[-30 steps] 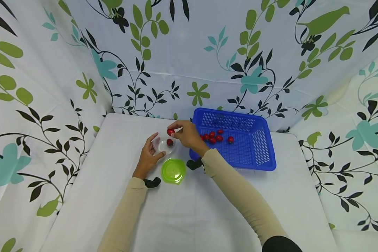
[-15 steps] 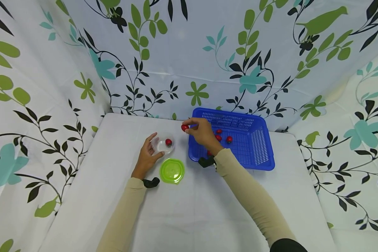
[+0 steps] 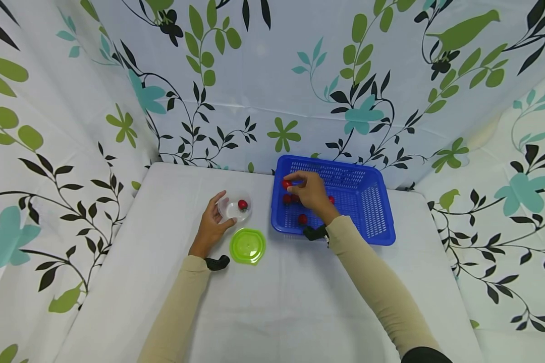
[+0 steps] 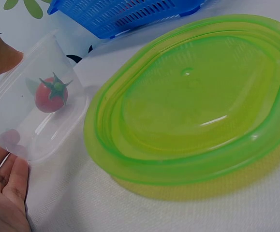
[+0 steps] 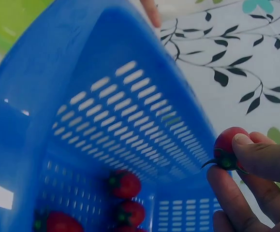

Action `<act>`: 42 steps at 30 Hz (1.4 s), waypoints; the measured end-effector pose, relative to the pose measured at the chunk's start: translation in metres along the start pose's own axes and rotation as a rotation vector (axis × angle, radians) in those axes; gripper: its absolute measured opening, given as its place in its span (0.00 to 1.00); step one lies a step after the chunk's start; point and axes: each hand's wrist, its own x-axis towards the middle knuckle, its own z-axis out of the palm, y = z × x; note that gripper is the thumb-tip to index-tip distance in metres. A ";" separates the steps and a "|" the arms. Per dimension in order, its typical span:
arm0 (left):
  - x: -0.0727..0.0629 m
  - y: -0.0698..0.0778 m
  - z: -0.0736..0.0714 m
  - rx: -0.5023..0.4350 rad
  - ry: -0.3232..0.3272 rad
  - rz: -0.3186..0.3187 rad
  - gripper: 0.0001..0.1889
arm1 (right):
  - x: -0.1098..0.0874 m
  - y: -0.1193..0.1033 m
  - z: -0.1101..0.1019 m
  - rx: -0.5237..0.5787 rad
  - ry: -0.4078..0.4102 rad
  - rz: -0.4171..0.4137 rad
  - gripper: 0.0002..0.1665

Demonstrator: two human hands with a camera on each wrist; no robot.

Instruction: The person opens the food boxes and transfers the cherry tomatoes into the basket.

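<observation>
My left hand holds a small clear plastic container, thumb on one side and fingers on the other. Inside it lies one cherry tomato with a green stem cap. Over the left end of the blue basket, my right hand pinches another cherry tomato between thumb and fingers. Several more tomatoes lie on the basket floor, among them one tomato near the front wall; the right hand and wrist hide part of this group in the head view.
A green lid lies on the white-covered table, just in front of the container and left of the basket. Behind the table hangs a leaf-patterned curtain. Wrist cameras sit on both wrists.
My right hand has moved right, from above the container to over the basket, with the cherry tomato still pinched. The left hand and container stay in place, one tomato inside.
</observation>
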 end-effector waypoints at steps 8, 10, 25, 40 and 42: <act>0.001 0.000 0.000 -0.007 -0.005 0.005 0.49 | 0.002 0.017 -0.011 -0.008 0.010 0.033 0.16; 0.001 0.000 0.000 -0.010 -0.007 0.006 0.49 | 0.003 0.021 -0.014 -0.024 0.008 0.034 0.16; 0.003 -0.002 -0.002 -0.023 -0.012 0.004 0.51 | 0.008 0.051 -0.044 -0.054 -0.023 0.080 0.16; 0.001 0.000 -0.001 -0.003 -0.010 -0.004 0.50 | 0.017 0.069 -0.067 -0.099 -0.031 0.167 0.20; 0.000 0.001 -0.001 -0.005 -0.013 -0.008 0.50 | 0.019 0.071 -0.069 -0.113 -0.025 0.181 0.19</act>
